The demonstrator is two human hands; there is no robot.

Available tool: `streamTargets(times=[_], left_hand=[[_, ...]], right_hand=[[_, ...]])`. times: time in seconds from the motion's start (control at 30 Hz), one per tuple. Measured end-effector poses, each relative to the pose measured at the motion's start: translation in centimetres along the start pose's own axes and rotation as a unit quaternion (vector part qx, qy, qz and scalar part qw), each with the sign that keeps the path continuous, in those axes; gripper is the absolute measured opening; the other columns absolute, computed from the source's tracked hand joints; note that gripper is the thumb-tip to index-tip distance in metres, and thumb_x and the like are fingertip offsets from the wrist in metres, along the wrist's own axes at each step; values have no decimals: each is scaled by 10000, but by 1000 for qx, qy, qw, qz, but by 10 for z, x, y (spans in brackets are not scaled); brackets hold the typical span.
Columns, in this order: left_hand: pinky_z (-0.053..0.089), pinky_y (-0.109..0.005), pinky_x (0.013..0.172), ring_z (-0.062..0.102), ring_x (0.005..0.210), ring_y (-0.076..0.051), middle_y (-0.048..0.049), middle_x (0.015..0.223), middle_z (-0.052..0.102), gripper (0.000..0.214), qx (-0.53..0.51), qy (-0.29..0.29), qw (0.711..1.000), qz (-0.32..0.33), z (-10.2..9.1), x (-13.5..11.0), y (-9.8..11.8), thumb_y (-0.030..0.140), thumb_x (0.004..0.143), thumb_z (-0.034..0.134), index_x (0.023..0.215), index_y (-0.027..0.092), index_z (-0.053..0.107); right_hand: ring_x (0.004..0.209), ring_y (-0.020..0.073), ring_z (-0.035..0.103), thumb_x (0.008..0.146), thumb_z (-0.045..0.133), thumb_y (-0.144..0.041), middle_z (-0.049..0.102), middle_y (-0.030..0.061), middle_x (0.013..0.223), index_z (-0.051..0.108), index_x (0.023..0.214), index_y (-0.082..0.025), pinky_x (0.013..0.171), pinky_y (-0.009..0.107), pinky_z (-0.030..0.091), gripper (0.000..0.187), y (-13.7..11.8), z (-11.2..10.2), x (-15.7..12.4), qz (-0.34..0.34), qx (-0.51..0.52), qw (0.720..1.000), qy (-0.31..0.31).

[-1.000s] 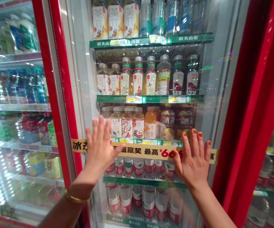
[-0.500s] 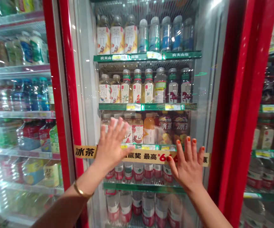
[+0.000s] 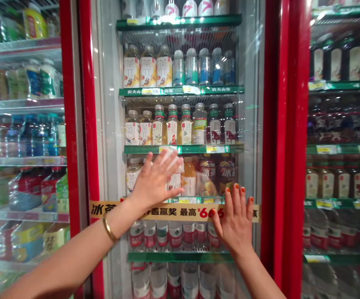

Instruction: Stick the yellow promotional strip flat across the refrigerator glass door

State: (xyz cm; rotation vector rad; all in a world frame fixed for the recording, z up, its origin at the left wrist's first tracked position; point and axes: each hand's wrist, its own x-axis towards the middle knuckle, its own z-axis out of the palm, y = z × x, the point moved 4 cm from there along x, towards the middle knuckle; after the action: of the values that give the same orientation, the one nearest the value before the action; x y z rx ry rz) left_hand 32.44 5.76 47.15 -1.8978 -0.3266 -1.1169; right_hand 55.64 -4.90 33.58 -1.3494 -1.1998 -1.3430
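Pressing on the smooth glass door (image 3: pixel 251 137) in the middle of the frame, both hands lie flat with fingers spread apart, clasping nothing. The left hand (image 3: pixel 156 179) sits centre-left, its fingertips blurred, with one thin gold bangle (image 3: pixel 109 227) round the wrist. The right hand (image 3: pixel 234 220), nails painted orange, sits lower and further right, overlapping one long yellow paper banner (image 3: pixel 167 212) stuck across the pane. A glossy red frame (image 3: pixel 287 145) stands at the right. Behind the glass, a green-edged wire shelf (image 3: pixel 183 148) above the left hand carries eight rounded plastic bottles (image 3: pixel 186 126).
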Motion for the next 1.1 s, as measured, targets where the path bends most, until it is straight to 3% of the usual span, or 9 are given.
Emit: streamTargets(times=[0.1,0.27,0.37,0.47,0.57,0.77,0.83,0.97,1.1], left_hand=[[-77,-556,1407,-43,1716,-271,-43,1844,114,978,-12,19,997,-76,5,33,7,788,989,444,1757,299,86],[91,-387,1438,20,1724,-210,69,1828,202,743,7,3,974,226,15,-2,97,673,1042,388,1681,294,401],[61,-399,1436,17,1723,-196,57,1826,210,707,7,4,975,221,12,4,77,571,1059,426,1699,280,357],[-47,-504,1422,-16,1719,-229,-2,1838,165,783,-18,15,996,85,9,53,31,455,1067,467,1751,268,133],[-5,-553,1422,-64,1714,-246,6,1844,110,821,-46,6,999,-6,14,77,28,510,1072,451,1755,304,44],[81,-421,1431,15,1724,-201,66,1836,158,805,-22,-57,953,296,13,-10,74,688,1051,402,1726,270,271],[43,-441,1434,35,1722,-192,66,1824,211,829,-25,-56,969,241,4,-18,37,691,1036,459,1734,307,233],[-1,-594,1419,0,1720,-263,43,1843,127,850,-28,-6,996,-85,-12,9,-48,639,1052,463,1744,415,23],[-21,-541,1422,-64,1720,-267,-21,1856,27,866,-15,6,993,-115,-1,-16,3,656,1065,402,1759,288,38]], right_hand=[[1704,332,154,1034,573,-434,172,181,1819,123,1744,-96,1377,626,178,906,1,-1,0,-5,-6,1000,14],[1702,378,128,1006,565,-421,107,237,1815,89,1727,-19,1346,662,258,953,3,-3,-4,-24,-11,1000,16],[1700,395,125,1012,505,-346,130,205,1821,120,1741,-76,1333,712,240,867,2,-1,-5,-18,-12,1000,-13],[1701,408,103,1017,497,-342,105,192,1826,115,1749,-119,1321,766,182,856,1,-1,-4,-5,-15,1000,-8],[1698,438,73,1026,538,-434,49,195,1830,123,1756,-171,1297,804,180,881,2,-2,-4,10,-17,1000,2],[1700,428,86,1034,534,-450,64,170,1835,133,1757,-190,1308,772,192,866,4,-2,-4,4,-20,1000,-6],[1699,426,102,1030,538,-451,72,159,1836,132,1759,-205,1310,768,190,870,4,-2,-4,10,-20,1000,-3],[1692,438,131,1012,563,-460,86,140,1839,142,1760,-232,1312,772,187,888,4,-2,-4,22,-9,1000,1],[1689,428,161,1013,569,-464,111,125,1841,177,1756,-249,1328,739,181,868,5,-2,-4,21,0,1000,8]])
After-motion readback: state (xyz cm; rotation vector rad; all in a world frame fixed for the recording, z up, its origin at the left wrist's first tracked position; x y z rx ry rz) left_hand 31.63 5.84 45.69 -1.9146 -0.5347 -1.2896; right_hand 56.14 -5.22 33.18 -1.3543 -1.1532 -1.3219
